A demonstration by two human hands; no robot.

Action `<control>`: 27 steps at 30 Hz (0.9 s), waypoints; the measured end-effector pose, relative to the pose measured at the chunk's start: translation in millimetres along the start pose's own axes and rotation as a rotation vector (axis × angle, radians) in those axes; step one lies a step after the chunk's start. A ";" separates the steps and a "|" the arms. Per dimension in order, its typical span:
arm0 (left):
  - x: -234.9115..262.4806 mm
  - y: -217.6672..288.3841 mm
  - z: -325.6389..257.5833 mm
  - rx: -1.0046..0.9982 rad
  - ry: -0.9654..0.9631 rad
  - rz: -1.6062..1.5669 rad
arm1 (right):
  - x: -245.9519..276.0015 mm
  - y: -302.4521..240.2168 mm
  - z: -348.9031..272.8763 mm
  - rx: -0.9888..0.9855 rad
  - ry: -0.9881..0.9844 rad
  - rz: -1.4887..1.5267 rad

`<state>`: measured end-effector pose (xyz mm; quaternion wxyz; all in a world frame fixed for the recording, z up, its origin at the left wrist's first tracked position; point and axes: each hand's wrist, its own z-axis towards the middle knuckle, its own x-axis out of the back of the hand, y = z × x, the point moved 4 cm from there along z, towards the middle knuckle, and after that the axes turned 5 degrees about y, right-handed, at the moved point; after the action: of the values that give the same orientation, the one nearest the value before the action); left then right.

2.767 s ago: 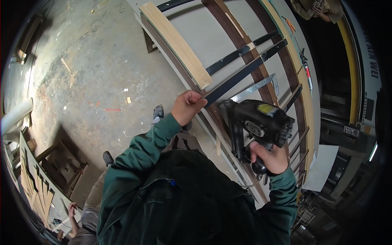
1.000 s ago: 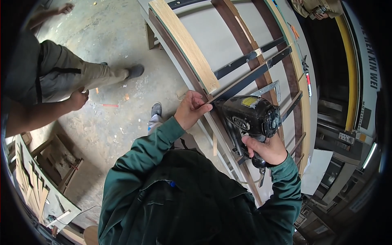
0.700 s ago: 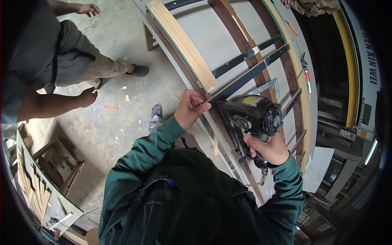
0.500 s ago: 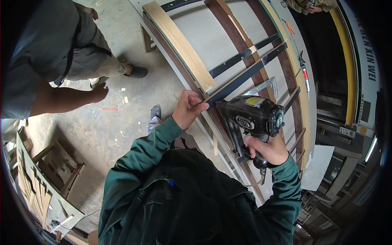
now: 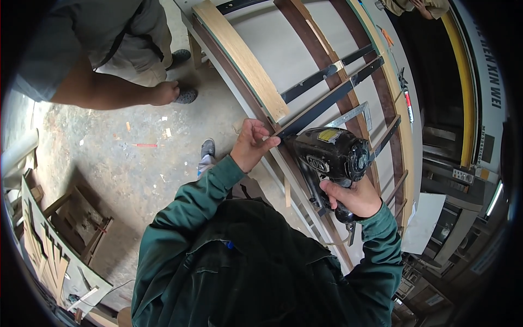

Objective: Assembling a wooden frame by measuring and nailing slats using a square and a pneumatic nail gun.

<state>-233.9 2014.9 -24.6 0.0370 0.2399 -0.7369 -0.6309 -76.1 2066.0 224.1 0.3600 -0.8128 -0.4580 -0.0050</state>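
Note:
My right hand (image 5: 357, 197) is wrapped round the grip of a black air nail gun (image 5: 327, 158). The gun's nose lies against the near side of a dark wooden slat (image 5: 318, 107), close to its left end. My left hand (image 5: 252, 146) pinches that same end at the frame's edge, thumb and fingers closed on it. The slat runs across a wooden frame with a pale side board (image 5: 239, 60) on its left. The nose tip itself is hidden behind the gun's body.
A metal square (image 5: 351, 114) lies inside the frame beyond the gun. Pliers (image 5: 402, 79) and a red-handled tool (image 5: 408, 103) rest along the right edge. A co-worker (image 5: 109, 49) stands at the left. Wood strips (image 5: 46, 250) lie on a board at lower left.
The nail gun and my right hand have shifted slightly left, toward my left hand, which has stayed almost still. The co-worker has moved to the right and farther up the view.

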 end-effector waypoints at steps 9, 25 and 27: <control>10.2 1.0 2.2 -0.233 0.192 0.147 | -1.0 20.7 -34.8 0.102 0.182 -0.013; 27.6 0.0 22.3 0.297 -0.148 0.040 | 66.7 340.3 -212.6 -0.604 0.971 -0.575; 27.9 7.4 20.3 0.201 -0.109 0.080 | 73.6 392.1 -218.4 -0.641 0.883 -0.661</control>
<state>-268.1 2022.9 -28.6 -0.0022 0.1781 -0.8065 -0.5638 330.1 1865.8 183.1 0.2332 -0.6173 -0.4686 -0.5873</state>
